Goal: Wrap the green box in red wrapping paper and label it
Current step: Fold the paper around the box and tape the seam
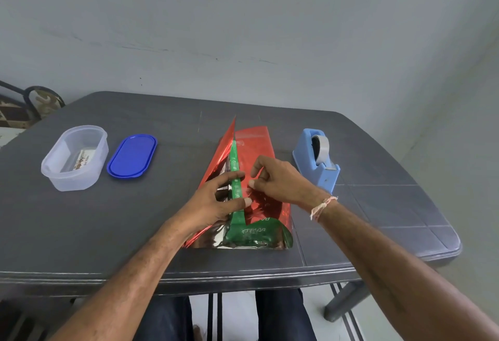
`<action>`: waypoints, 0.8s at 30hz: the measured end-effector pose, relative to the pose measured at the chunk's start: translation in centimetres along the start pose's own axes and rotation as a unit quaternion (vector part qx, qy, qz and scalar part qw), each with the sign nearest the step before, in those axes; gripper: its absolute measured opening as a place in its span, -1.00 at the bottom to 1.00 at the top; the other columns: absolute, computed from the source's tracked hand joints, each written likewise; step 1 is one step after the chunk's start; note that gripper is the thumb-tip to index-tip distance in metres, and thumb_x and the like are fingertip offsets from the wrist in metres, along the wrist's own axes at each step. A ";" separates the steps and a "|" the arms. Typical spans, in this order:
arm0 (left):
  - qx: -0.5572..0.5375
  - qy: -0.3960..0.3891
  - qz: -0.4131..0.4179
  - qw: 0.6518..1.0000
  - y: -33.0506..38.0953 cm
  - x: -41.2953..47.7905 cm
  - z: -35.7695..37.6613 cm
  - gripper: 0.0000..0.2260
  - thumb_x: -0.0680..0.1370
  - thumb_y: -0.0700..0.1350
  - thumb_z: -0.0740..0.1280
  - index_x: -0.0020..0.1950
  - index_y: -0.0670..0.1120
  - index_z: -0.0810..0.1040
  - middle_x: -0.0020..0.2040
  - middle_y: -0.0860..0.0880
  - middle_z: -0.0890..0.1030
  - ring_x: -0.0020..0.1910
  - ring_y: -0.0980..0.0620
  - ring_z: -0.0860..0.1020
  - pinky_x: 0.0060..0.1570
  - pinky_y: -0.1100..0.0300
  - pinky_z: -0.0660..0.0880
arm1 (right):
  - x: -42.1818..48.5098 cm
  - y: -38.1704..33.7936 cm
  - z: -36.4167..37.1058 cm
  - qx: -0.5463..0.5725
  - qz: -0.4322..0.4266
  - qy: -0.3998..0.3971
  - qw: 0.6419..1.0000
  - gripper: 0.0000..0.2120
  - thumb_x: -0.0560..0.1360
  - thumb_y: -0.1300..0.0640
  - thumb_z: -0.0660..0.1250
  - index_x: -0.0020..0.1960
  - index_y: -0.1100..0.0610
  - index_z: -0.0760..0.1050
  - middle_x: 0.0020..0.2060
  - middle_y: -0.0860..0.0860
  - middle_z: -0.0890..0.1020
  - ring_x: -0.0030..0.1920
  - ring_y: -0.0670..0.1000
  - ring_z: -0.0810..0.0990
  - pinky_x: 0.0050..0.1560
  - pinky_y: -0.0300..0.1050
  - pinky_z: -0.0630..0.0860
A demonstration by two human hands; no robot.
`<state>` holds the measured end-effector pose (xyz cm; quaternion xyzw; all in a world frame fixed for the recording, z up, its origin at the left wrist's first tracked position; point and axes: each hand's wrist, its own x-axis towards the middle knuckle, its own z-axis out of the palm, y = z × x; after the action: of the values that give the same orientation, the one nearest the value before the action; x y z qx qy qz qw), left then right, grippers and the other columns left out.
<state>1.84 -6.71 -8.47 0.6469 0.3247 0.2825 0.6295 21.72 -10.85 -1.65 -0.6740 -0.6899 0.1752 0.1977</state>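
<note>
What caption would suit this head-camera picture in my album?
Left hand holds a green box while right hand pinches red wrapping paper over it, tape dispenser nearby.

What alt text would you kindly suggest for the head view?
A person's left hand and right hand hold red wrapping paper around a green box on a dark table. A blue tape dispenser sits at right, a clear tub and blue lid at left.
</note>
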 end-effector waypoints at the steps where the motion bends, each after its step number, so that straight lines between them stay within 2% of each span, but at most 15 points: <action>1: 0.003 0.002 0.000 1.000 0.0 0.0 0.0 -0.45 0.39 0.08 0.61 0.32 0.34 0.53 0.24 -0.09 0.64 0.02 -0.19 0.69 -0.07 -0.01 0.65 | 0.0 0.0 0.1 0.001 -0.001 0.003 1.000 -0.79 0.55 0.03 0.46 0.09 0.06 0.50 -0.22 -0.04 0.64 -0.21 -0.08 0.62 -0.17 -0.19 0.51; 3: 0.009 0.002 0.003 1.000 0.1 0.0 0.0 -0.47 0.43 0.04 0.60 0.32 0.36 0.52 0.29 -0.08 0.61 0.08 -0.11 0.68 -0.10 0.04 0.66 | 0.0 -0.1 0.4 -0.017 -0.011 -0.001 1.000 -0.76 0.53 0.02 0.49 0.08 0.04 0.48 -0.26 -0.07 0.62 -0.25 -0.11 0.59 -0.20 -0.22 0.46; 5: 0.009 0.000 0.005 1.000 0.0 -0.1 0.0 -0.47 0.43 0.03 0.60 0.33 0.36 0.52 0.32 -0.09 0.59 0.11 -0.02 0.64 -0.14 0.13 0.62 | 0.1 -0.1 0.6 -0.035 -0.009 0.003 0.999 -0.79 0.54 0.05 0.47 0.08 0.03 0.47 -0.27 -0.09 0.60 -0.23 -0.09 0.60 -0.15 -0.16 0.49; 9: 0.005 0.005 0.003 1.000 0.0 -0.1 0.1 -0.47 0.46 -0.01 0.59 0.34 0.35 0.51 0.24 -0.06 0.64 -0.08 -0.05 0.64 -0.12 0.06 0.60 | 0.1 -0.5 1.2 -0.060 0.024 0.046 0.997 -0.62 0.46 -0.32 0.42 0.01 -0.05 0.46 -0.28 -0.12 0.59 -0.23 -0.09 0.59 -0.20 -0.13 0.50; 10: 0.004 0.005 0.002 1.000 0.0 -0.1 0.1 -0.46 0.46 -0.02 0.59 0.35 0.34 0.51 0.23 -0.06 0.65 -0.08 -0.07 0.63 -0.12 0.04 0.59 | 0.0 -0.6 1.6 -0.084 0.025 0.053 0.995 -0.60 0.45 -0.36 0.40 -0.01 -0.07 0.45 -0.27 -0.12 0.58 -0.22 -0.08 0.60 -0.20 -0.12 0.50; 12: 0.006 0.007 0.006 1.000 0.1 -0.1 0.1 -0.46 0.47 -0.03 0.58 0.37 0.32 0.51 0.26 -0.02 0.64 0.06 -0.01 0.67 -0.12 0.10 0.63 | 0.1 -0.9 2.1 -0.108 0.029 0.073 0.991 -0.60 0.45 -0.39 0.38 -0.03 -0.08 0.45 -0.26 -0.12 0.58 -0.19 -0.07 0.61 -0.17 -0.10 0.52; 14: 0.014 0.013 0.009 1.000 0.3 -0.2 0.2 -0.46 0.47 -0.02 0.58 0.37 0.33 0.50 0.31 0.04 0.60 0.18 0.05 0.65 -0.13 0.16 0.64 | 0.1 -1.0 2.0 -0.099 0.037 0.083 0.991 -0.61 0.46 -0.38 0.39 -0.03 -0.07 0.46 -0.24 -0.12 0.59 -0.17 -0.06 0.62 -0.13 -0.08 0.56; 17: 0.011 0.016 0.003 1.000 0.3 -0.2 0.2 -0.46 0.46 -0.02 0.58 0.36 0.35 0.51 0.29 0.05 0.61 0.09 0.04 0.70 -0.10 0.11 0.65 | 0.1 -0.8 1.5 -0.067 0.044 0.064 0.995 -0.66 0.47 -0.26 0.45 0.01 -0.05 0.46 -0.23 -0.10 0.60 -0.16 -0.04 0.62 -0.08 -0.03 0.59; 20: 0.007 0.016 0.000 1.000 0.3 -0.3 0.2 -0.48 0.47 -0.04 0.57 0.35 0.32 0.52 0.24 0.01 0.65 0.01 0.04 0.71 -0.13 0.15 0.62 | -0.2 -0.6 1.1 -0.026 0.028 0.051 0.998 -0.68 0.45 -0.13 0.53 0.04 -0.04 0.46 -0.25 -0.08 0.62 -0.19 -0.03 0.62 -0.06 0.03 0.62; 24: 0.007 0.019 0.010 1.000 0.7 -0.7 0.7 -0.50 0.49 -0.07 0.56 0.34 0.29 0.54 0.30 0.11 0.59 0.06 0.07 0.69 -0.15 0.15 0.61 | -0.8 -0.1 0.8 -0.003 0.011 0.069 0.998 -0.61 0.41 -0.09 0.59 0.08 -0.02 0.47 -0.19 -0.07 0.66 -0.18 -0.08 0.63 -0.13 -0.04 0.62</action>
<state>1.98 -7.67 -7.80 0.6487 0.3322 0.2990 0.6159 21.29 -11.59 -2.30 -0.6928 -0.6674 0.1282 0.2411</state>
